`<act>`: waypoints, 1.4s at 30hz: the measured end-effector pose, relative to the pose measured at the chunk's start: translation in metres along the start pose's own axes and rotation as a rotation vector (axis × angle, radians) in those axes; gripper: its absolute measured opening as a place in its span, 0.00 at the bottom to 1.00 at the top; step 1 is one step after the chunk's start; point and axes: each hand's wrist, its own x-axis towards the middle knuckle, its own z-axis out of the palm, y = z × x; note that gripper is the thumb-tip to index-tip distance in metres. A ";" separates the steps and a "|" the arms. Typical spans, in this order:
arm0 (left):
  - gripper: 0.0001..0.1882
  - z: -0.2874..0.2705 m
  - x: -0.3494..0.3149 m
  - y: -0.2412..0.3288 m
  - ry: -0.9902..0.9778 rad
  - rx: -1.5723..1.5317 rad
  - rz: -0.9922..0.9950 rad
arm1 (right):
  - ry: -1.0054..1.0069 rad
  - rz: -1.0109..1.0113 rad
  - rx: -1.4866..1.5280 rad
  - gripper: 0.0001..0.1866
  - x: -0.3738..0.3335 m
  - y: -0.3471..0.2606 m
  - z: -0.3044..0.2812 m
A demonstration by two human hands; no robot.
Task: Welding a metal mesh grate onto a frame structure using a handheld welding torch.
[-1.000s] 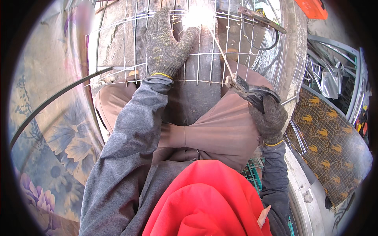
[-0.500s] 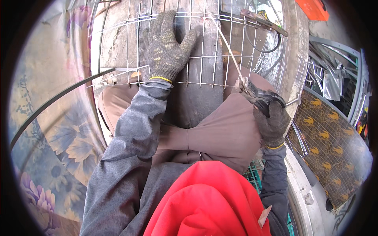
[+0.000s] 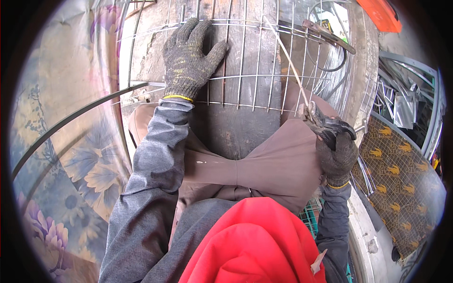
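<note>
A grid of thin metal wires (image 3: 257,75) lies over a dark worn board (image 3: 231,129) between my knees. My left hand (image 3: 191,61), in a dark knitted glove with a yellow cuff edge, rests on the grid with its fingers stretched forward and thumb apart. In my right hand (image 3: 337,153), also gloved, is a welding electrode holder (image 3: 325,125), gripped at the right knee. A thin pale welding rod (image 3: 289,56) sticks out of its jaws, slanting forward and left. The rod's tip is at the grid's far cross wires; whether it touches them I cannot tell.
A metal clamp (image 3: 328,35) with a dark cable sits at the grid's far right corner. A curved dark bar (image 3: 71,111) sweeps in from the left over flowered sheeting (image 3: 89,165). On the right are a metal-scrap frame (image 3: 406,101) and a patterned brown sheet (image 3: 391,174).
My left hand has slid left along the grid. The holder and rod stay in my right hand, the tip still by the far cross wires. The whole view has shifted slightly.
</note>
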 end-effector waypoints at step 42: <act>0.35 -0.001 0.000 -0.006 -0.050 -0.113 -0.151 | -0.164 0.104 0.000 0.30 -0.005 0.004 -0.001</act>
